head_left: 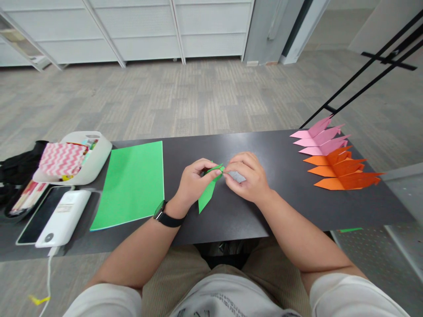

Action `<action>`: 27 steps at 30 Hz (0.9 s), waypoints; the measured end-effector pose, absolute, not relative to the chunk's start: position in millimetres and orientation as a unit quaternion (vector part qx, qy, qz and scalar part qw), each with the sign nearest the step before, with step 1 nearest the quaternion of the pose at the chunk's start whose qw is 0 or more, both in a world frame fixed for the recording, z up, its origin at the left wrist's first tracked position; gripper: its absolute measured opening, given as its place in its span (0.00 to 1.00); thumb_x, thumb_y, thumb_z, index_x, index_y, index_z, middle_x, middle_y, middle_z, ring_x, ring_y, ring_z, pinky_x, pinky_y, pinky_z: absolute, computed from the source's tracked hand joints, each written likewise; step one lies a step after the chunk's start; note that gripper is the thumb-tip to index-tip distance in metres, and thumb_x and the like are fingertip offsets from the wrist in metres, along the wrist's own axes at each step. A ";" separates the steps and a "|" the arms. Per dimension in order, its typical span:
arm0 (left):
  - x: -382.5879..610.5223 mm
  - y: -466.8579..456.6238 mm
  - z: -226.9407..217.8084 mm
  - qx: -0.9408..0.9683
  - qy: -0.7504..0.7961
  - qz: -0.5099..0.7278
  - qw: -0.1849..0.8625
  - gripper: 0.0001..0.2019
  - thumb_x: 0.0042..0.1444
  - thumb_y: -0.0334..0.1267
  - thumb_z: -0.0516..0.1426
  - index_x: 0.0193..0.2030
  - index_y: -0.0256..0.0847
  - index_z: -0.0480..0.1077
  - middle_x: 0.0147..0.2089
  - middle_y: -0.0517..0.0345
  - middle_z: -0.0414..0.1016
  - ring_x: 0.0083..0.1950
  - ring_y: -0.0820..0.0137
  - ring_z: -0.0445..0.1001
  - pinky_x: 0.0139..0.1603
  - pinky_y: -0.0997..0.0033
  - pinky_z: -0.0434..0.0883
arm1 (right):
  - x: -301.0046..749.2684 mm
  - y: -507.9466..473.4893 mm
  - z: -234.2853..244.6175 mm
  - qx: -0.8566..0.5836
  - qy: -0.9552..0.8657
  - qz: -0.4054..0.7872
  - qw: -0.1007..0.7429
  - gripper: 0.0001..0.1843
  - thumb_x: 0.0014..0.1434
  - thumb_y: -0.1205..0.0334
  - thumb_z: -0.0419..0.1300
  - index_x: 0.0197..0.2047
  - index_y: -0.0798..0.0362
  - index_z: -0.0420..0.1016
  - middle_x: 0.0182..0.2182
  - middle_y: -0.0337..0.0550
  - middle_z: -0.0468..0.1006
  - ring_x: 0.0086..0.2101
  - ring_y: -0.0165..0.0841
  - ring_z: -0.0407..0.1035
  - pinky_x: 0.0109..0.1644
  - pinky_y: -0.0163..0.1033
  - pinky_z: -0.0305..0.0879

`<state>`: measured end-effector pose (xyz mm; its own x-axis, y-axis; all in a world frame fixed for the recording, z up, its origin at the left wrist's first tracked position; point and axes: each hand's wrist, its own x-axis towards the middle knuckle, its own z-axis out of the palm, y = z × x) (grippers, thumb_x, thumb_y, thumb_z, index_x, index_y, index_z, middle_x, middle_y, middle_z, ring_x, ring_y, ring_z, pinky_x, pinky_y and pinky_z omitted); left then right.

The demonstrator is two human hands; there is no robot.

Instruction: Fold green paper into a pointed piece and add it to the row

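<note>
Left hand [194, 181]: I pinched the upper tip of the green fold [207, 196].
Right hand [248, 177]: I pinched that same tip.
Risk: an uneven pull might have torn or skewed it.

The narrow folded piece of bright green paper [207, 193] is a long, flat, kite-like sliver with crisp creased edges, tapering to a sharp tip at its lower end. It lies on a slant, upper end up and to the right, tip down and to the left. The upper end is pinched between thumb and forefinger of the left hand [193, 182], and the fingertips of the right hand [246, 176] close on the same end. The pointed lower half juts free just beside the left palm, between both wrists.
</note>
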<state>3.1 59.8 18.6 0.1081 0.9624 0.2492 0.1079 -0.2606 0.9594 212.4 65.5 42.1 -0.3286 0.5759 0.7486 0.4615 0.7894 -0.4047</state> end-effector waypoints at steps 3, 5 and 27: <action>3.0 59.9 19.3 0.611 0.436 0.505 0.426 0.12 0.59 0.50 0.71 0.38 0.44 0.83 0.41 0.56 0.83 0.43 0.66 0.79 0.49 0.65 0.75 | 213.8 67.2 39.7 -0.305 -0.816 0.044 0.489 0.09 0.64 0.68 0.66 0.43 0.43 0.78 0.39 0.41 0.81 0.40 0.39 0.76 0.46 0.49 0.69; 3.5 59.7 20.5 0.607 0.440 0.493 0.442 0.13 0.59 0.51 0.71 0.40 0.43 0.83 0.42 0.54 0.84 0.45 0.65 0.80 0.50 0.65 0.76 | 215.5 68.7 36.8 -0.300 -0.818 0.031 0.490 0.09 0.65 0.69 0.65 0.44 0.42 0.79 0.39 0.41 0.81 0.40 0.39 0.76 0.46 0.49 0.68; 6.5 56.5 23.5 0.592 0.438 0.516 0.439 0.16 0.59 0.53 0.71 0.34 0.43 0.80 0.41 0.54 0.83 0.45 0.64 0.81 0.50 0.63 0.78 | 215.4 68.9 38.0 -0.318 -0.812 0.041 0.488 0.08 0.65 0.68 0.66 0.43 0.43 0.78 0.41 0.42 0.80 0.43 0.41 0.76 0.47 0.50 0.69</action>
<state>6.5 56.5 23.5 0.0852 0.9704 0.2260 0.0658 -0.2318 0.9705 215.4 68.9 38.0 -0.3222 0.5561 0.7661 0.4755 0.7949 -0.3770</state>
